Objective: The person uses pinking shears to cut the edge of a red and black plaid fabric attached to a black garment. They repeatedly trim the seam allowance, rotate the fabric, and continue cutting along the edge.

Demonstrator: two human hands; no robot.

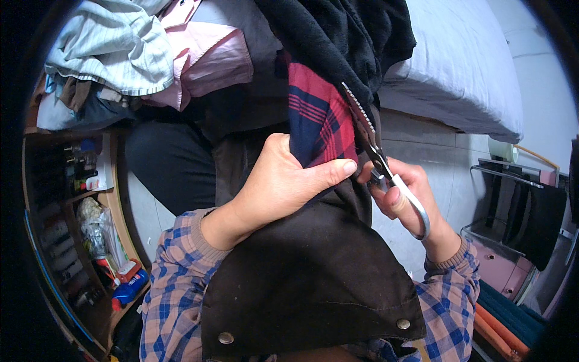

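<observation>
My left hand (294, 176) grips a red and navy plaid cloth (321, 117), with the thumb lying across its near end. In my right hand (411, 194) is a pair of pinking shears (371, 135) with toothed blades and pale handles. The blades point up and away from me, close along the right edge of the plaid cloth. Whether they touch or bite the fabric cannot be told. A black cloth (344, 40) joins or overlaps the plaid one at its far end and drapes over the bed. Some fingers of the left hand are hidden behind the cloth.
Ahead is a bed with a pale sheet (452, 77). Striped cloth (113, 50) and a pink garment (217, 59) lie piled at upper left. A wooden shelf unit (120, 194) with bottles stands at left. A dark apron (312, 276) covers my lap. At right stands a metal rack (497, 217).
</observation>
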